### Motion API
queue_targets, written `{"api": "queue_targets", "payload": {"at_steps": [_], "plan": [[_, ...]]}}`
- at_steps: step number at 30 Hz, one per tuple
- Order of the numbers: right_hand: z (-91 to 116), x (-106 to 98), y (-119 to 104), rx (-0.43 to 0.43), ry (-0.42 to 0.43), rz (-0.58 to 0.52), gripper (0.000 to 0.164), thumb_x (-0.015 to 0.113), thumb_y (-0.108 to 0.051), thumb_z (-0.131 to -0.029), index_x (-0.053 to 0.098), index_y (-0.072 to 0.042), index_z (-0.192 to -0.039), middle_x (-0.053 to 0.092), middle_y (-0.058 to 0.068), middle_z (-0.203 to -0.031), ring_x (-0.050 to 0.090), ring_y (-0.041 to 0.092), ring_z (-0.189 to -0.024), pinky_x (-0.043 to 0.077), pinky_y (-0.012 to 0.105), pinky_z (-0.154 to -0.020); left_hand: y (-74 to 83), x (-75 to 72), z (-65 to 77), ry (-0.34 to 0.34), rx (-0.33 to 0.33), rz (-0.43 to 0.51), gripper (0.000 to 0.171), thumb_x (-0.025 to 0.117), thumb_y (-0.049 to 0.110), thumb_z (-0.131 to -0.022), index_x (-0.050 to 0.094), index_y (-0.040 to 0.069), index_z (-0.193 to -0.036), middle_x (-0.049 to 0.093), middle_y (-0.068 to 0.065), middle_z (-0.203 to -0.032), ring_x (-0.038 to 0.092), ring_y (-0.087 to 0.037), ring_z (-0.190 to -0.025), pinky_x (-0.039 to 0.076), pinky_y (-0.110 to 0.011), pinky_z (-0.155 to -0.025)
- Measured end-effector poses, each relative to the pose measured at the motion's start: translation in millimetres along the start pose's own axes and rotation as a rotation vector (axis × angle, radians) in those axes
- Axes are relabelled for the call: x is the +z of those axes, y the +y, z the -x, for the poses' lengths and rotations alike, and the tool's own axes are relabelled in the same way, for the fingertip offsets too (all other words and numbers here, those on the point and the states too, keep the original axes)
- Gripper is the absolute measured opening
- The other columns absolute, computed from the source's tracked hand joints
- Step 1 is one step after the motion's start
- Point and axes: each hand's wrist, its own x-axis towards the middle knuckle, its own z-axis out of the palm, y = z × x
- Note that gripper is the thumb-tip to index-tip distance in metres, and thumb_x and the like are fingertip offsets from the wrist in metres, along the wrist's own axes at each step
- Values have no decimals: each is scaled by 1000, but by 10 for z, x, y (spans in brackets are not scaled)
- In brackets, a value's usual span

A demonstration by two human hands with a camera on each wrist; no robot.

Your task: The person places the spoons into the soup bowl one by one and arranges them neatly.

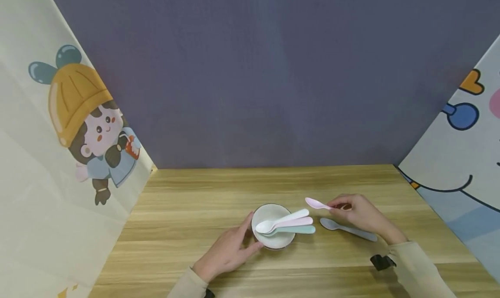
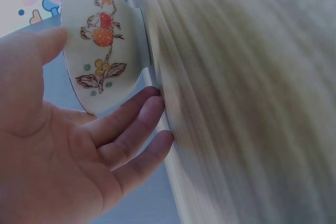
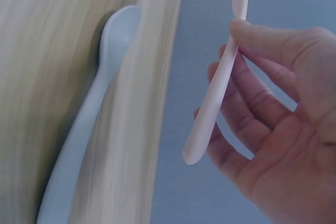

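A white bowl (image 1: 272, 244) with a thin dark rim stands on the table; fruit and leaves are painted on its outside (image 2: 107, 35). Inside lie a white spoon (image 1: 285, 218), a pink spoon (image 1: 300, 222) and a mint green spoon (image 1: 297, 230), handles jutting over the right rim. Thumb and index finger of my left hand (image 1: 230, 249) rest against the bowl's left side, the fingers fairly straight. My right hand (image 1: 359, 213) pinches another pink spoon (image 3: 215, 93) near its head, raised above the table. Below that hand, a grey-blue spoon (image 1: 351, 230) lies on the wood.
The wooden table (image 1: 218, 189) ends at a dark grey-purple panel (image 1: 250, 94) at the back. Pale printed panels stand on both sides, with a cartoon child (image 1: 101, 137) on the left one.
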Motion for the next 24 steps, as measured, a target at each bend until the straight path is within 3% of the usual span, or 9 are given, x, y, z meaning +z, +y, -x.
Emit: {"api": "queue_targets", "payload": {"at_steps": [14, 24], "plan": [[-82, 35, -154, -65, 7, 54, 11, 78, -24, -99, 85, -20, -108, 79, -12, -103, 68, 0, -93, 61, 34, -85, -15, 6, 5, 6, -5, 3, 91, 54, 66, -104, 24, 12, -171, 73, -15, -137, 69, -32, -126, 56, -52, -107], [-140, 86, -213, -95, 9, 61, 11, 80, -20, -97, 86, -19, -106, 79, -13, -105, 67, 1, -93, 59, 29, -83, -7, 0, 8, 4, 2, 3, 91, 55, 64, -105, 25, 8, -170, 74, -15, -135, 70, -32, -125, 57, -53, -106]]}}
